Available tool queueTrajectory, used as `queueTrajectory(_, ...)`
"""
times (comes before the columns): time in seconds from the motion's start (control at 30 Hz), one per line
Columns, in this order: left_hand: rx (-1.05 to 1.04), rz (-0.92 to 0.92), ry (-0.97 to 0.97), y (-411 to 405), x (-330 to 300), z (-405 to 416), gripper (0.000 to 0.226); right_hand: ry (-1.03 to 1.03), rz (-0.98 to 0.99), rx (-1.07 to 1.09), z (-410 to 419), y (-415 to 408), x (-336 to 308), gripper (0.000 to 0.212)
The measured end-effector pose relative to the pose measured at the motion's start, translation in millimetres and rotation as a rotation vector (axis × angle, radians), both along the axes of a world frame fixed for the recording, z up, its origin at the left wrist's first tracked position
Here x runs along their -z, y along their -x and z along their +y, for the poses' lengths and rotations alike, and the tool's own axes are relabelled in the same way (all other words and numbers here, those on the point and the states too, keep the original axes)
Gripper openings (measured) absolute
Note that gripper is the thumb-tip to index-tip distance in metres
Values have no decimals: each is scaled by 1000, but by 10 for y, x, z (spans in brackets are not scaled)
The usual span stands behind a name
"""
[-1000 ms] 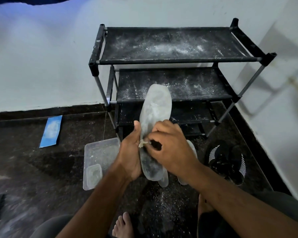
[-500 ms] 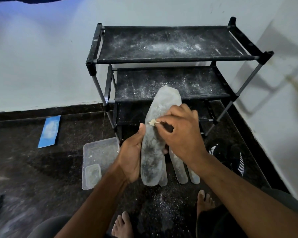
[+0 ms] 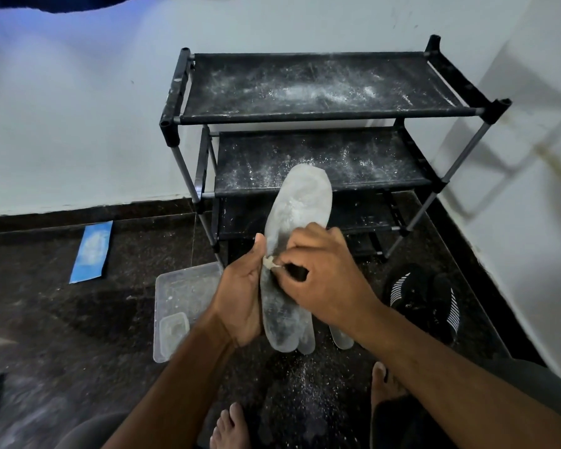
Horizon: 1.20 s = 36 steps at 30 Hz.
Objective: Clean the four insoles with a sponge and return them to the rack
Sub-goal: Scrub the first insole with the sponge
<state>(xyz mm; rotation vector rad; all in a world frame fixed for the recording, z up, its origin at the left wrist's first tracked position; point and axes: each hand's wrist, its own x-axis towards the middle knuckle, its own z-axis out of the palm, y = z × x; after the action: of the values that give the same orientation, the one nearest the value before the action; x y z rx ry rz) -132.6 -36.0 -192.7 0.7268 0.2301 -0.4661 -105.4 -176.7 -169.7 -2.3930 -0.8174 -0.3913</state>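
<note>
The person holds one grey insole (image 3: 297, 241) upright in front of a black shoe rack (image 3: 321, 115). The left hand (image 3: 240, 296) grips the insole at its left edge, near the middle of its length; the thumb points up along the edge and the other fingers go behind the insole, so how they lie cannot be told. The right hand (image 3: 324, 277) lies over the front of the insole, and its fingers (image 3: 292, 254) are curled and pinch a small pale sponge (image 3: 269, 262) against the dusty face of the insole, just beside the left thumb. The toe end of the insole stands before the second shelf of the rack. Behind its lower end, the tips of other insoles (image 3: 341, 339) show on the dark floor (image 3: 78, 319). The shelves of the rack carry white powder. On the floor at the left lies a clear plastic tray (image 3: 182, 286) with a smaller clear box (image 3: 174, 332) in it, and farther left a blue card (image 3: 92, 252). At the right, near the wall, lies a black shoe with white stripes (image 3: 425, 299). Two bare feet (image 3: 229, 429) show at the bottom.
</note>
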Motion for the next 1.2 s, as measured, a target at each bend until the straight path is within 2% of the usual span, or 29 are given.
queueTrajectory(0.07,-15,3,-16,-1,6,10,62,10,-26,28,-38,-55,-7,7)
queueTrajectory(0.2,-1,5,-48,3,60,-12,60,-98,-67,206,-88,-137,-37,10)
queueTrajectory(0.4,-1,8,8,16,6,-5,56,-10,-26,3,-26,-74,-3,4)
queueTrajectory(0.57,13,16,10,-2,37,-24,52,-89,-61,210,-57,-144,-48,6)
queueTrajectory(0.73,5,8,17,13,3,27,56,-42,32,-19,19,-26,-2,4)
queueTrajectory(0.87,-28,-26,-28,-33,-30,59,73,16,81,-103,1,-54,-13,6)
queueTrajectory(0.97,-31,-10,-19,-58,-37,68,76,65,117,-187,-1,-34,16,8)
queueTrajectory(1.07,-12,52,6,-50,13,41,73,73,102,-172,-15,-57,31,7)
queueTrajectory(1.2,50,74,26,-25,85,-38,69,27,23,-2,-40,-152,30,8)
